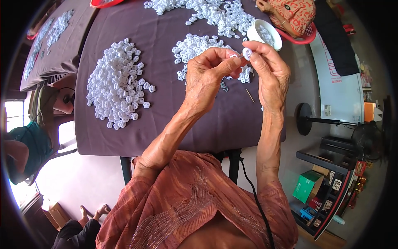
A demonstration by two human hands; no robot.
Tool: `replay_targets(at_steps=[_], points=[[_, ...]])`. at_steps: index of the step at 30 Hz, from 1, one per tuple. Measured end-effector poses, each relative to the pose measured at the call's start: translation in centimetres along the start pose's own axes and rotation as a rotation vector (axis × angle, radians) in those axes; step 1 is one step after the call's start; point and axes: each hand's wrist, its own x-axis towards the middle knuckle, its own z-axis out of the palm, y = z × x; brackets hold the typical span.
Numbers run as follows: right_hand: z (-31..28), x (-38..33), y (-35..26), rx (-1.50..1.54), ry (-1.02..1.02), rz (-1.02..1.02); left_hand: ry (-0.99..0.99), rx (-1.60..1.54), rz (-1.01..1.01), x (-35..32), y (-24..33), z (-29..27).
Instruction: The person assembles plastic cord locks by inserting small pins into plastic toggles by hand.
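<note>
Your left hand (pixel 209 76) and right hand (pixel 269 70) meet above a table covered in dark purple cloth (pixel 166 133) — the fingertips of both pinch one small white plastic piece (pixel 247 53) between them. Heaps of like white pieces (pixel 118 83) lie on the cloth, and a white cup (pixel 265 34) stands just beyond your right hand — a thin stick (pixel 250 95) lies below it.

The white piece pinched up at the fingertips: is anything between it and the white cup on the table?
Nothing visible does. The small white piece is held between the left hand and right hand, above the dark tablecloth. The white cup sits just beyond the right hand's fingers, with only open air between.
</note>
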Motion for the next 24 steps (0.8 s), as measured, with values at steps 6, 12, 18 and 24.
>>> replay_targets(at_steps=[6, 12, 18, 24], points=[[-0.02, 0.06, 0.3, -0.025, 0.003, -0.004, 0.016, 0.06, 0.005, -0.03, -0.09, -0.08], [-0.01, 0.14, 0.6, -0.063, 0.0, -0.019, 0.056, -0.012, -0.017, 0.06, -0.12, 0.05], [-0.09, 0.13, 0.44, -0.147, -0.002, -0.038, 0.021, 0.06, 0.001, 0.14, -0.34, -0.26], [0.15, 0.08, 0.16, -0.231, -0.015, -0.056, 0.028, 0.065, 0.008, 0.1, -0.14, -0.12]])
